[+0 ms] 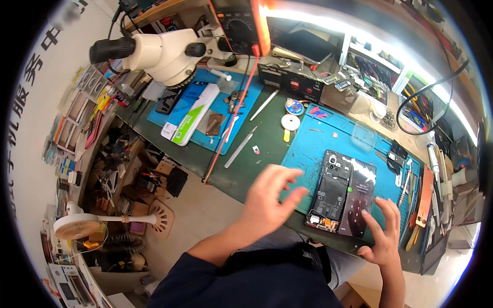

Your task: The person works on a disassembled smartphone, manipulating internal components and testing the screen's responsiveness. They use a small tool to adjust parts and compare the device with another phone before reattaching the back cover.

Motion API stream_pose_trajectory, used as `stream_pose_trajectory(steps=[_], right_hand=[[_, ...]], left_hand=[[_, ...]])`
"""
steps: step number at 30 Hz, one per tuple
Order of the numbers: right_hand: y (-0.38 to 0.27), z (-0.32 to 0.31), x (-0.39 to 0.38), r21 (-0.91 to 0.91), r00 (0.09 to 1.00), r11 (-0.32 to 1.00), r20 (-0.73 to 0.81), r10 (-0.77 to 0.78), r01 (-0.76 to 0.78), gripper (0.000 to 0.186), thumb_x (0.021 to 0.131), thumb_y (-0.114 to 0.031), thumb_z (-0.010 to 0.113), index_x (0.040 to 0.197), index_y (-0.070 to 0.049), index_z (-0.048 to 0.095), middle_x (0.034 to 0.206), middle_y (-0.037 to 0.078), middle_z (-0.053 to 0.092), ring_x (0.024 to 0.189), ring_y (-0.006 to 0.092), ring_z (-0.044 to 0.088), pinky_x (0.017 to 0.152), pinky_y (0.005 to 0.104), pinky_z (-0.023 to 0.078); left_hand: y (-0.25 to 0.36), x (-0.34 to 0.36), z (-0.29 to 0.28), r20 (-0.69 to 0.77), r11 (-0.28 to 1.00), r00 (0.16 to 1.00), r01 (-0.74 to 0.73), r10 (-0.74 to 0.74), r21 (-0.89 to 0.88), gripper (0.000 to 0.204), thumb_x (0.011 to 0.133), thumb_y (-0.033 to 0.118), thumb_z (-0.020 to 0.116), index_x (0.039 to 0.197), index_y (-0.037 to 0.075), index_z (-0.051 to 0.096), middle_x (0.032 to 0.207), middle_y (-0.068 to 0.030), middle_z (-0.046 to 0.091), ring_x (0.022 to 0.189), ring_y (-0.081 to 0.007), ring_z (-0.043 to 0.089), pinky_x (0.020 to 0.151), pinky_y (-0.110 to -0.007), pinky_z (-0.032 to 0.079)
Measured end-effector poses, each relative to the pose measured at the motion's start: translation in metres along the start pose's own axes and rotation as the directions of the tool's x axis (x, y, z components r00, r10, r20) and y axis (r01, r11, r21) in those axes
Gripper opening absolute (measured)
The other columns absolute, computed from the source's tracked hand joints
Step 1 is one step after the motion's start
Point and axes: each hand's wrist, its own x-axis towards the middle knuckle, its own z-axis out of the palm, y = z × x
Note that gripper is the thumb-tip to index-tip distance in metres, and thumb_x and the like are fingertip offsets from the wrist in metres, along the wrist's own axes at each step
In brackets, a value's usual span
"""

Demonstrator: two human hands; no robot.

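Observation:
An opened phone body [330, 191] with its battery and circuit parts bared lies on the blue work mat [303, 154]. Along its right side rests a dark phone screen [358, 200], lit with a keypad-like pattern. My right hand [382, 233] is over the lower right of that screen, one fingertip at its surface and the other fingers spread. To the left of the phone, my left hand [269, 200] hovers over the near table edge, thumb and fingers apart, with nothing in it.
A microscope [159, 54] overhangs a second blue mat with a boxed item [190, 115]. Tweezers [240, 147], a solder wire spool [290, 122] and a red cable [231, 113] lie mid-table. Several hand tools and an orange strip [424, 195] line the right edge. A white fan [79, 226] stands lower left.

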Motion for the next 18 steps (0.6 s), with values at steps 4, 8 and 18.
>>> stream_pose_trajectory(steps=[4,8,18], right_hand=[[-0.004,-0.005,0.0,-0.065,0.997,0.998,0.072,0.021,-0.016,0.087,0.095,-0.084,0.045,0.128,-0.009,0.074,0.148,0.025,0.053,0.133,0.0469,0.053,0.113,0.0636,0.039],[-0.006,-0.003,0.0,-0.009,0.999,0.999,0.011,0.032,-0.032,0.088,0.095,-0.084,0.045,0.128,-0.008,0.073,0.148,0.027,0.053,0.132,0.0492,0.052,0.113,0.0636,0.039],[-0.004,-0.002,-0.002,0.01,0.993,0.997,-0.091,0.071,-0.071,0.086,0.096,-0.081,0.047,0.131,-0.007,0.072,0.148,0.026,0.053,0.131,0.0493,0.053,0.112,0.0607,0.042]], left_hand=[[-0.058,0.033,-0.089,-0.43,0.953,0.892,-0.007,0.143,0.302,0.033,0.096,0.009,0.074,0.127,0.001,0.066,0.103,-0.0077,0.063,0.082,-0.0173,0.061,0.071,-0.032,0.051],[-0.182,0.076,-0.242,-0.546,0.7,0.818,0.283,0.181,0.656,0.047,0.098,0.021,0.074,0.136,-0.003,0.062,0.117,-0.0189,0.067,0.105,-0.0323,0.067,0.092,-0.044,0.054],[-0.266,0.191,-0.343,-0.198,0.484,0.874,0.42,-0.444,0.768,0.089,0.076,0.064,0.087,0.114,-0.014,0.069,0.107,-0.03,0.076,0.1,-0.044,0.074,0.087,-0.049,0.058]])
